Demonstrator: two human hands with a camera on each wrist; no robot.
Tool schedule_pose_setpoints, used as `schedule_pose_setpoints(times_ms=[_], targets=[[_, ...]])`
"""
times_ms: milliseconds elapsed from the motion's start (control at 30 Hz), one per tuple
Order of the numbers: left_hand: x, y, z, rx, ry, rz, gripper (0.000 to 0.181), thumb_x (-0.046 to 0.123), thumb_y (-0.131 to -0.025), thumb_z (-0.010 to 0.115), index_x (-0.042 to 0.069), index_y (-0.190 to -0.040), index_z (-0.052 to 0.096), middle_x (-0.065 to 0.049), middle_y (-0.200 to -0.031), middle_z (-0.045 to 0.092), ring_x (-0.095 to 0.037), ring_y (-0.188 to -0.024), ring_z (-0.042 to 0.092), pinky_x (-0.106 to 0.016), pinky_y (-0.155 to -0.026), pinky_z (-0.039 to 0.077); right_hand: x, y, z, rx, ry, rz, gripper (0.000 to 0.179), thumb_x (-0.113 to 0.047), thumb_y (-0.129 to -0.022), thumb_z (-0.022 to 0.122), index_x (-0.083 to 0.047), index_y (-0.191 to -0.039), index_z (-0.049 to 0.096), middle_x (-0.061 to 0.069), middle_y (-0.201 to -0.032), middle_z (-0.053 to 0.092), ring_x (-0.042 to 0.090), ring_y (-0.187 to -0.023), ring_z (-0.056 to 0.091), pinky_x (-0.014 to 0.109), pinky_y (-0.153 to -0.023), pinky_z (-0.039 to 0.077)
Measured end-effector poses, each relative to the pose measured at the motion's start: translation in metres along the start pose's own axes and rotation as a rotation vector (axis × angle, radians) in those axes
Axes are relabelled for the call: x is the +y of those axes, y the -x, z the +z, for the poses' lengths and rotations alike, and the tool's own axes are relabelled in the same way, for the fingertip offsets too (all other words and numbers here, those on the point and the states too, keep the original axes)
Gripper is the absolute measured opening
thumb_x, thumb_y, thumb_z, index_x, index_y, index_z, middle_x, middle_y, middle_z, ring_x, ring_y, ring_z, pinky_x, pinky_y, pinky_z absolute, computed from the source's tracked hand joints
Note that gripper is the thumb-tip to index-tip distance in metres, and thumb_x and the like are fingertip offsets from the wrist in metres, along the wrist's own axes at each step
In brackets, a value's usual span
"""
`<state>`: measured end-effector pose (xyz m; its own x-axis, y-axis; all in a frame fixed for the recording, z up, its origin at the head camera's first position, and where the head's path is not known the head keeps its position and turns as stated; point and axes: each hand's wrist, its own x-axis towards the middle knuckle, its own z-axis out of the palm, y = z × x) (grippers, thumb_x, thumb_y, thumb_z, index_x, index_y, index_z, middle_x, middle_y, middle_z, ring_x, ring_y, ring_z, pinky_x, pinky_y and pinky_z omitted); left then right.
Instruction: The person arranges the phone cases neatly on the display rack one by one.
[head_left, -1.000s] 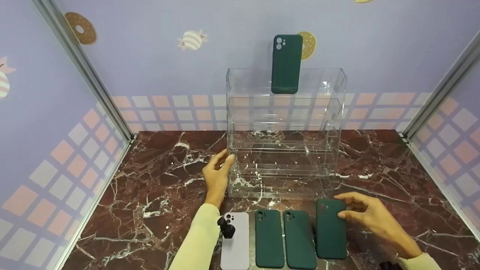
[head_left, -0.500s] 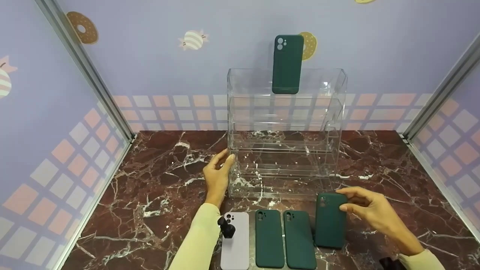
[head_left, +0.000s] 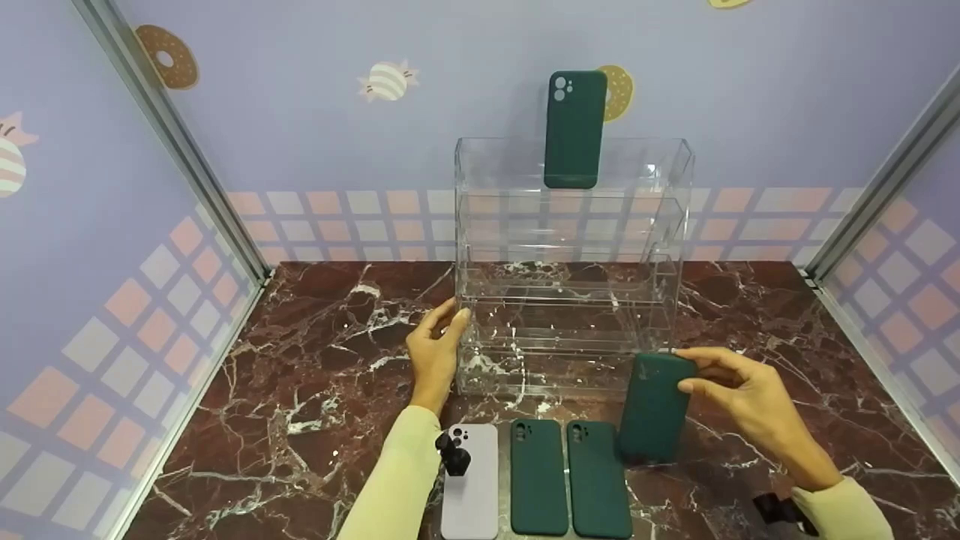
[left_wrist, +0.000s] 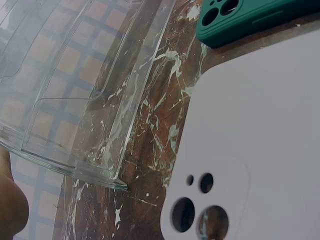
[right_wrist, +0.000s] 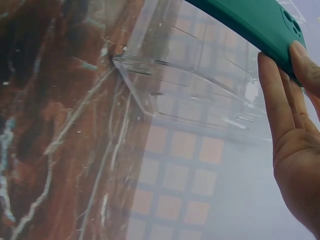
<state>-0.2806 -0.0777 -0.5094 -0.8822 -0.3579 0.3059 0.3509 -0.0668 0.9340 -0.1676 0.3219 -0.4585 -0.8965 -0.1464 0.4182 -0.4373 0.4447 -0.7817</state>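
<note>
My right hand pinches a dark green phone case by its upper right edge, tilted up off the table in front of the rack. Thumb and fingers also show on this case in the right wrist view. My left hand grips the left side edge of a clear tiered display rack; most of its fingers are hidden in the left wrist view. Another green phone case stands in the rack's top tier. Flat before the rack lie a pale lilac phone case and two green phone cases, the left one and right one.
The rack stands on a dark red marbled tabletop. A patterned lilac wall rises behind it, with metal corner posts at either side. A black wrist-camera mount overlaps the lilac case in the head view.
The right hand has raised the green case from the right end of the row and moved it towards the rack, tilting it up. The left hand has stayed at the rack.
</note>
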Motion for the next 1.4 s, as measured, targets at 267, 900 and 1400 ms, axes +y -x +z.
schedule_pose_setpoints(times_ms=[267,900,1400], targets=[[0.002,0.001,0.000,0.001,0.003,0.003,0.031,0.004,-0.093,0.081,-0.003,-0.123,0.077,-0.016,-0.114,0.076,-0.014,-0.095,0.071,-0.022,-0.078,0.056,-0.004,-0.015,0.003,0.037,-0.008,-0.154,0.049,0.020,-0.082,0.079,0.001,-0.126,0.076,0.010,-0.098,0.069,0.012,-0.080,0.073,0.020,-0.057,0.051],[0.003,0.001,0.002,0.015,-0.002,-0.015,0.033,0.003,-0.093,0.081,-0.006,-0.125,0.075,-0.017,-0.113,0.075,-0.011,-0.091,0.070,-0.020,-0.075,0.054,-0.026,-0.044,0.016,0.169,-0.081,-0.247,0.040,0.024,-0.082,0.076,0.006,-0.118,0.078,0.014,-0.097,0.072,0.010,-0.068,0.061,0.014,-0.057,0.049],[0.003,0.002,0.000,-0.003,-0.014,-0.021,0.031,0.008,-0.094,0.082,0.000,-0.124,0.078,-0.011,-0.110,0.076,-0.013,-0.093,0.072,-0.022,-0.074,0.055,-0.047,-0.087,0.019,0.305,-0.114,-0.204,0.034,0.014,-0.085,0.081,0.006,-0.118,0.077,0.016,-0.093,0.078,0.010,-0.066,0.067,0.017,-0.057,0.052]])
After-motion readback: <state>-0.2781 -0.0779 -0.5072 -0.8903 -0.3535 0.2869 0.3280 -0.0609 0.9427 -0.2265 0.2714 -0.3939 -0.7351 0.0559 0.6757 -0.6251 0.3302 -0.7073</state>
